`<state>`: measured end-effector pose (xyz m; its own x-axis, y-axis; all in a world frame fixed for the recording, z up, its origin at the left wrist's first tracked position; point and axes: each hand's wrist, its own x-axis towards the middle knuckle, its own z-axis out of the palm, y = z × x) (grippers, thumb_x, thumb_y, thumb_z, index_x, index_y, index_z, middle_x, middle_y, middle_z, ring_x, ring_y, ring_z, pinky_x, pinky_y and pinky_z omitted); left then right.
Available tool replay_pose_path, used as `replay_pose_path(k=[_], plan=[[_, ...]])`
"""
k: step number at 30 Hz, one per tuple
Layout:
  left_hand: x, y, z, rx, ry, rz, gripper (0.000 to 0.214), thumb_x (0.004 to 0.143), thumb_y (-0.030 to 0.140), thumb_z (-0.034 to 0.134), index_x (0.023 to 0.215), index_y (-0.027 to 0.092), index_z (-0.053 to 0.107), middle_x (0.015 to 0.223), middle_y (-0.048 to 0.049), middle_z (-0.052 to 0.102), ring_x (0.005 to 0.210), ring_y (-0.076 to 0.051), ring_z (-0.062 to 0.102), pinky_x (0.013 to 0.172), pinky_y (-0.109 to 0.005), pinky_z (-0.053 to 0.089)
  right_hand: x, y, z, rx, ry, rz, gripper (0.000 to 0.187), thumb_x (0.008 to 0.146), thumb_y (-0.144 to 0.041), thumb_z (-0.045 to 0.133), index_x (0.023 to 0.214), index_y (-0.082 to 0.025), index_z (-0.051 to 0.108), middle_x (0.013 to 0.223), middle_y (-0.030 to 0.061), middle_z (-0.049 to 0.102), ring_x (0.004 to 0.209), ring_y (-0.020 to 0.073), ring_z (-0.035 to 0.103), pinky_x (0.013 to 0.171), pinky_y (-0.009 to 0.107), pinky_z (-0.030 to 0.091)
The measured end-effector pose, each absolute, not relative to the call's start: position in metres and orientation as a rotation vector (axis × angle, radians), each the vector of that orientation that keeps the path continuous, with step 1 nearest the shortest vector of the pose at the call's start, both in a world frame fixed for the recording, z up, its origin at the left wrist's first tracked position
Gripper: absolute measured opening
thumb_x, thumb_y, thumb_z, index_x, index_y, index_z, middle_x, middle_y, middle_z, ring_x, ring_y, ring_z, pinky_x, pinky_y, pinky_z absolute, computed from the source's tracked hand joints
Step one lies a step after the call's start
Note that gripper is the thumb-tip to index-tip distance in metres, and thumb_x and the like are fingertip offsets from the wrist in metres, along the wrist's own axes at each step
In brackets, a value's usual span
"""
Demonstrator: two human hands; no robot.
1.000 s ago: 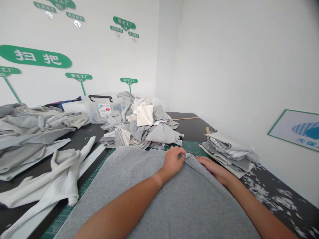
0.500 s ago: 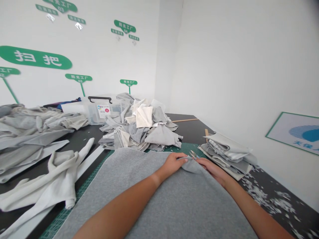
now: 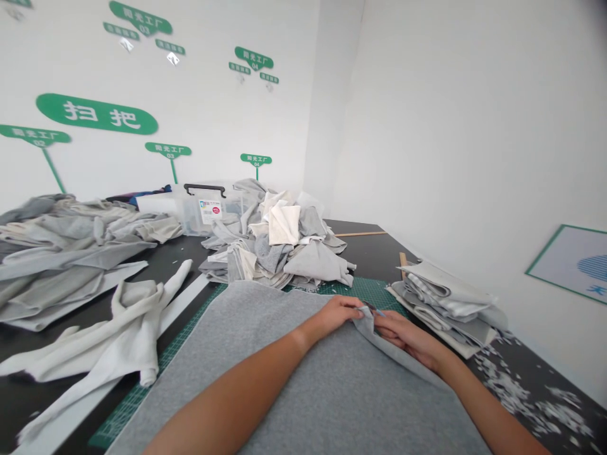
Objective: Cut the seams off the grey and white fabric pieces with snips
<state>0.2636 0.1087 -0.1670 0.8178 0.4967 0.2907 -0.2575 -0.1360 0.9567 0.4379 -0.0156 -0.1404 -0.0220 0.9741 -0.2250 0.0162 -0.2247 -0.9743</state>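
Observation:
A large grey cloth [image 3: 303,373] lies spread in front of me over the green cutting mat [image 3: 137,407]. My left hand [image 3: 334,316] pinches the cloth's far right corner, where the edge is lifted and folded over. Close beside it, my right hand [image 3: 410,338] is closed round small scissors [image 3: 378,310] with a bit of blue on them. Their blades are at the cloth's edge by my left fingertips and mostly hidden. The folded edge of the cloth runs along under my right hand.
A heap of grey and cream cloth pieces [image 3: 284,240] lies beyond the mat, before a clear plastic box [image 3: 190,212]. Folded cloths [image 3: 441,303] are stacked at right, near scattered scraps [image 3: 516,385]. More cloth [image 3: 71,253] and a twisted white piece [image 3: 128,328] lie left.
The scissors, whose blades pointed up apart beside the corner, have come in against the cloth's edge. The corner is lifted and folded more. My view has turned slightly left.

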Motion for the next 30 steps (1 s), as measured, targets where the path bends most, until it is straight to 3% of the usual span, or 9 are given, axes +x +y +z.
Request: replay_pose_path(k=[2, 5, 9, 11, 16, 20, 22, 26, 30], plan=[[0.264, 0.109, -0.167, 1.589, 0.234, 0.645, 0.018, 0.073, 0.027, 0.068, 0.084, 0.014, 0.073, 0.078, -0.0011, 0.064, 0.074, -0.014, 0.053, 0.072, -0.025, 0.040, 0.437, -0.016, -0.139, -1.387, -1.122, 1.395, 0.031, 0.084, -0.043, 0.073, 0.090, -0.019, 0.054, 0.056, -0.0112, 0.023, 0.048, 0.0054, 0.009, 0.041, 0.021, 0.006], [0.263, 0.108, -0.167, 1.584, 0.225, 0.615, 0.016, 0.073, 0.028, 0.067, 0.080, 0.014, 0.071, 0.073, -0.0001, 0.060, 0.068, -0.012, 0.050, 0.064, -0.023, 0.038, 0.437, -0.017, -0.139, -1.368, -1.109, 1.373, 0.038, 0.082, -0.042, 0.076, 0.108, -0.022, 0.056, 0.055, -0.0123, 0.019, 0.048, 0.0057, 0.008, 0.042, 0.020, 0.006], [0.262, 0.105, -0.167, 1.638, 0.235, 0.640, 0.015, 0.076, 0.029, 0.067, 0.079, 0.014, 0.069, 0.063, 0.0031, 0.051, 0.059, -0.010, 0.043, 0.059, -0.022, 0.032, 0.436, -0.016, -0.141, -1.373, -1.114, 1.304, 0.047, 0.081, -0.048, 0.076, 0.115, -0.023, 0.055, 0.053, -0.0133, 0.017, 0.047, 0.0057, 0.008, 0.042, 0.020, 0.007], [0.261, 0.102, -0.165, 1.652, 0.244, 0.667, 0.017, 0.076, 0.031, 0.069, 0.078, 0.014, 0.069, 0.062, 0.0039, 0.049, 0.059, -0.009, 0.041, 0.060, -0.022, 0.032, 0.435, -0.015, -0.142, -1.383, -1.124, 1.280, 0.048, 0.081, -0.051, 0.076, 0.112, -0.022, 0.055, 0.053, -0.0135, 0.019, 0.046, 0.0054, 0.009, 0.041, 0.020, 0.008], [0.262, 0.100, -0.161, 1.684, 0.230, 0.748, 0.012, 0.078, 0.022, 0.062, 0.082, 0.014, 0.071, 0.076, 0.0007, 0.062, 0.076, -0.014, 0.055, 0.077, -0.024, 0.041, 0.436, -0.014, -0.134, -1.447, -1.208, 1.204, 0.044, 0.079, -0.056, 0.075, 0.094, -0.019, 0.056, 0.053, -0.0130, 0.020, 0.046, 0.0048, 0.010, 0.040, 0.020, 0.008], [0.263, 0.099, -0.162, 1.813, 0.297, 0.833, 0.018, 0.079, 0.017, 0.053, 0.084, 0.015, 0.070, 0.077, 0.0008, 0.063, 0.077, -0.015, 0.057, 0.074, -0.023, 0.042, 0.436, -0.018, -0.125, -1.457, -1.214, 1.156, 0.042, 0.083, -0.057, 0.070, 0.095, -0.019, 0.057, 0.053, -0.0130, 0.017, 0.045, 0.0052, 0.008, 0.041, 0.020, 0.006], [0.263, 0.096, -0.162, 1.883, 0.313, 0.835, 0.023, 0.081, 0.017, 0.050, 0.088, 0.015, 0.072, 0.082, -0.0001, 0.067, 0.081, -0.016, 0.059, 0.076, -0.024, 0.044, 0.434, -0.020, -0.124, -1.492, -1.249, 1.192, 0.042, 0.082, -0.056, 0.071, 0.096, -0.019, 0.058, 0.052, -0.0120, 0.023, 0.044, 0.0052, 0.013, 0.041, 0.020, 0.008], [0.262, 0.090, -0.161, 2.067, 0.472, 0.849, 0.027, 0.085, 0.019, 0.047, 0.093, 0.019, 0.072, 0.090, -0.0011, 0.072, 0.087, -0.018, 0.063, 0.082, -0.026, 0.046, 0.433, -0.021, -0.121, -1.539, -1.345, 1.203, 0.040, 0.078, -0.052, 0.075, 0.090, -0.017, 0.060, 0.064, -0.0041, 0.049, 0.052, 0.0079, 0.036, 0.045, 0.020, 0.024], [0.260, 0.090, -0.160, 2.229, 0.705, 0.903, 0.024, 0.084, 0.020, 0.050, 0.096, 0.021, 0.071, 0.092, -0.0024, 0.073, 0.090, -0.021, 0.063, 0.083, -0.030, 0.045, 0.449, -0.022, -0.110, -1.645, -1.367, 1.047, 0.038, 0.076, -0.053, 0.076, 0.081, -0.018, 0.062, 0.054, -0.0057, 0.042, 0.047, 0.0082, 0.029, 0.045, 0.022, 0.020]])
